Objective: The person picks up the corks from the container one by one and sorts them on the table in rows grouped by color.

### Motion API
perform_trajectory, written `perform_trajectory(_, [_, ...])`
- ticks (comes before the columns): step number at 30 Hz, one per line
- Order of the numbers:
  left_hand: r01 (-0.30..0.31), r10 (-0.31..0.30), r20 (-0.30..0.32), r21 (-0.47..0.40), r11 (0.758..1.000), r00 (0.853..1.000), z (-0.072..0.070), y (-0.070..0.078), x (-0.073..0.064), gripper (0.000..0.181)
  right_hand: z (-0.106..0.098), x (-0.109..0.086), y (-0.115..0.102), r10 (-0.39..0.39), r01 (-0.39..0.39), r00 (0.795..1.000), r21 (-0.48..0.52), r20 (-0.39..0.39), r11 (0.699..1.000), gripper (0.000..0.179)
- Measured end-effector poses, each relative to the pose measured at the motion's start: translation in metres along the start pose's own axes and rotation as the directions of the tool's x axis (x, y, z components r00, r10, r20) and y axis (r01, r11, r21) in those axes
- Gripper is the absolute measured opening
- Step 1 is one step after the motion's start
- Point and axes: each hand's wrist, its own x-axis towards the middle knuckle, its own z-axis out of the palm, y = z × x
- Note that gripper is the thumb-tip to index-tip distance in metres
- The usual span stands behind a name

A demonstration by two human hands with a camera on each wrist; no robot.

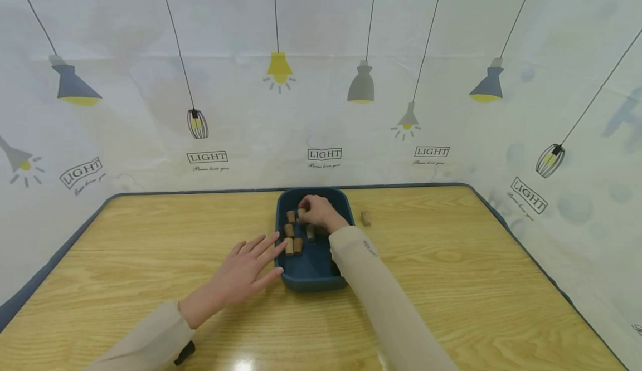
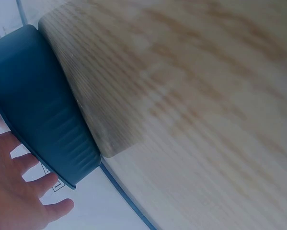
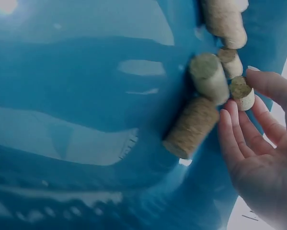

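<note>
A deep blue rectangular bin (image 1: 315,284) stands on the wooden table, with several wine corks (image 1: 289,247) upright or lying inside it. My right hand (image 1: 320,212) reaches into the bin's far part and pinches one cork (image 3: 242,93) between thumb and fingers. Other corks, such as a brown one (image 3: 192,127), lie beside that hand in the right wrist view. My left hand (image 1: 246,268) is spread at the bin's left side, fingers straight, with fingertips at the rim. The left wrist view shows the bin's outer wall (image 2: 42,100) beside those fingers.
One loose cork (image 1: 366,218) is on the table to the right of the bin. Behind the table's dark-edged far side rises a pale backdrop (image 1: 241,92) printed with lamps. Bare wood (image 1: 476,271) extends on the right.
</note>
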Motion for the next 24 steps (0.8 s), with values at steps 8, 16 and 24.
perform_trajectory(8, [0.003,-0.003,-0.005,0.005,1.000,1.000,0.000,0.001,0.000,0.054,-0.025,0.001,-0.009,-0.082,0.082,0.997,0.015,-0.002,0.996,0.034])
perform_trajectory(16, [0.015,-0.015,0.011,0.005,1.000,1.000,0.002,0.001,-0.001,0.055,-0.061,-0.008,-0.015,-0.152,0.151,0.988,-0.038,-0.019,0.988,0.036])
perform_trajectory(24, [0.009,-0.009,-0.006,0.006,1.000,1.000,0.002,0.001,0.000,0.055,-0.083,-0.020,-0.001,-0.171,0.170,0.985,-0.042,-0.010,0.985,0.035])
